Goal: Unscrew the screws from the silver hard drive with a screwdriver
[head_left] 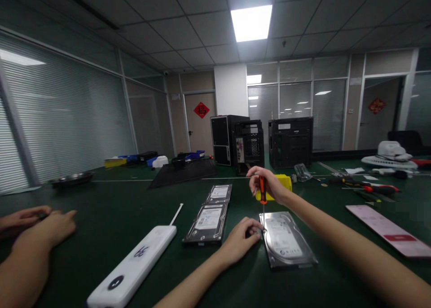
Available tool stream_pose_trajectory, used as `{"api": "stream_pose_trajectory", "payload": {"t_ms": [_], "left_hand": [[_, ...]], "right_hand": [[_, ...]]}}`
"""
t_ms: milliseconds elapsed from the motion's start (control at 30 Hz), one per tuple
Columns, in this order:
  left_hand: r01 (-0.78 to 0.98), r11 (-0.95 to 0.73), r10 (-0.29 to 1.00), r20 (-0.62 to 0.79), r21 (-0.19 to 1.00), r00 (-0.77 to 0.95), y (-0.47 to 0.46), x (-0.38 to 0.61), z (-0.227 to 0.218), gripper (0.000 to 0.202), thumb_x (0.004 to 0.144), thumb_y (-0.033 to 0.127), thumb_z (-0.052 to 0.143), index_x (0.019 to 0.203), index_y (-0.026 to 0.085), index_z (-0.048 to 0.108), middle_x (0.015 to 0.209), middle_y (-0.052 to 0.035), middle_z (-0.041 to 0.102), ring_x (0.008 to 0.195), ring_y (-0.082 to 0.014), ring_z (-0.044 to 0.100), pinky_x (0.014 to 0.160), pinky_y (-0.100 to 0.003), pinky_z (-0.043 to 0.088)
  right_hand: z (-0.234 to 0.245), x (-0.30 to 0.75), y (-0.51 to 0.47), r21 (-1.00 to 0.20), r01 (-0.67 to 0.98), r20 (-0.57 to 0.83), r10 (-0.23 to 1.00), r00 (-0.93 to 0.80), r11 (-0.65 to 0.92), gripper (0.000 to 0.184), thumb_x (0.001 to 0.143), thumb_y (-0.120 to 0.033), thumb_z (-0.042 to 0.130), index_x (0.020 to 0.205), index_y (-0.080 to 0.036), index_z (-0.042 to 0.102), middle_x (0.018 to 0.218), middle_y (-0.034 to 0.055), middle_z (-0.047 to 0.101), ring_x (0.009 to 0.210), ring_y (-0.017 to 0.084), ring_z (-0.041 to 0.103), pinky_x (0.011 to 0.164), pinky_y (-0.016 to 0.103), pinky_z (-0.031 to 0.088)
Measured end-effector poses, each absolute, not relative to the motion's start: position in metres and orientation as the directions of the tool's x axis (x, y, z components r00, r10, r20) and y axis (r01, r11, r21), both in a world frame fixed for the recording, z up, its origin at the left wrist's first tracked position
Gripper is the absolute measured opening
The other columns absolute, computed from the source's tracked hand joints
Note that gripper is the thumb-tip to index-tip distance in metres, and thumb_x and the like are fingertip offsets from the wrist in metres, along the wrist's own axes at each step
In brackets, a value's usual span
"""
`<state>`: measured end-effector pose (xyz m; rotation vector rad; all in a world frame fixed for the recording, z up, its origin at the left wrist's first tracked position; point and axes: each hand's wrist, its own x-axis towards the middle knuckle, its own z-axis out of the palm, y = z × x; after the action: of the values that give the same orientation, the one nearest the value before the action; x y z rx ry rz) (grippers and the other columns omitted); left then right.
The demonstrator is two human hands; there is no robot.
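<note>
My right hand (267,182) is closed round the top of a screwdriver (263,191) with an orange and black handle. Its shaft points down, nearly upright, with the tip at the left edge of a silver hard drive (284,240) lying flat on the table. Beside that edge is my left hand (241,238), its fingers bent and the forefinger stretched to the drive next to the screwdriver tip. Thumb and forefinger are apart, and I see nothing held between them. Two more hard drives, a nearer one (206,222) and a farther one (219,193), lie to the left.
A white power bank-like device (134,265) marked 39 lies front left, near another person's hands (50,227). A pink-screened phone (387,229) and hand tools (377,189) lie right. Behind stand computer cases (291,142) and a yellow object (283,187) on the green table (134,200).
</note>
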<state>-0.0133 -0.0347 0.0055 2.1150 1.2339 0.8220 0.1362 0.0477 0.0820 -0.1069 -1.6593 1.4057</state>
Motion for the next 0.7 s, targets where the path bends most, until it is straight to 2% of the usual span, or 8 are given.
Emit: {"api": "stream_pose_trajectory", "payload": {"t_ms": [267, 700], "left_hand": [[0.547, -0.431, 0.889, 0.234, 0.718, 0.393, -0.0348, -0.0145, 0.0051, 0.025, 0.074, 0.019, 0.05, 0.098, 0.019, 0.058, 0.092, -0.0014, 0.051, 0.085, -0.0152, 0.048, 0.078, -0.025, 0.038], [0.559, -0.442, 0.885, 0.24, 0.701, 0.399, -0.0311, -0.0158, 0.0006, 0.026, 0.075, 0.02, 0.05, 0.099, 0.02, 0.057, 0.092, -0.001, 0.051, 0.085, -0.0148, 0.047, 0.078, -0.025, 0.037]], "right_hand": [[0.0819, 0.1351, 0.0481, -0.819, -0.463, 0.569, 0.583, -0.58, 0.339, 0.024, 0.082, -0.033, 0.033, 0.086, -0.015, 0.05, 0.057, 0.001, 0.058, 0.048, 0.011, 0.053, 0.05, 0.024, 0.044], [0.0842, 0.1328, 0.0447, -0.848, -0.425, 0.523, 0.631, -0.574, 0.317, 0.033, 0.08, -0.042, 0.043, 0.068, -0.013, 0.053, 0.051, 0.001, 0.056, 0.046, 0.01, 0.053, 0.047, 0.021, 0.044]]}}
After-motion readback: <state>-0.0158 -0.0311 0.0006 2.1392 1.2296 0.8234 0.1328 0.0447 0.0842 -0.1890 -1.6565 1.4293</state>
